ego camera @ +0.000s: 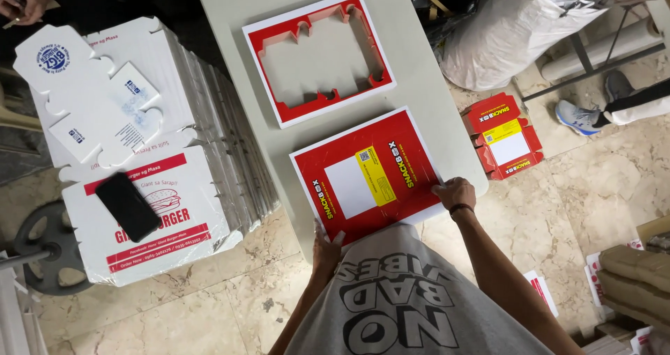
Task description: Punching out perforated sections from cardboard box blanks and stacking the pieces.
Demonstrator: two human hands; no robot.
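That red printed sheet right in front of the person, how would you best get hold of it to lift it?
Probably by its near edge, coming from the person's side. The red printed sheet lies flat on the table, but its near edge overhangs the table edge, so fingers can slip underneath. The left hand and right hand already sit at the near corners.

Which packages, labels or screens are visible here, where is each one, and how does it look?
Printed carton sheet: table edge, under both hands; red, with white and yellow panels.
Cut-out frame sheet: farther up the table; red, white border.
Flat box stacks: left of table; white with red print.
Phone: on those stacks; black, screen dark.
Flat red cartons: floor, right of table.
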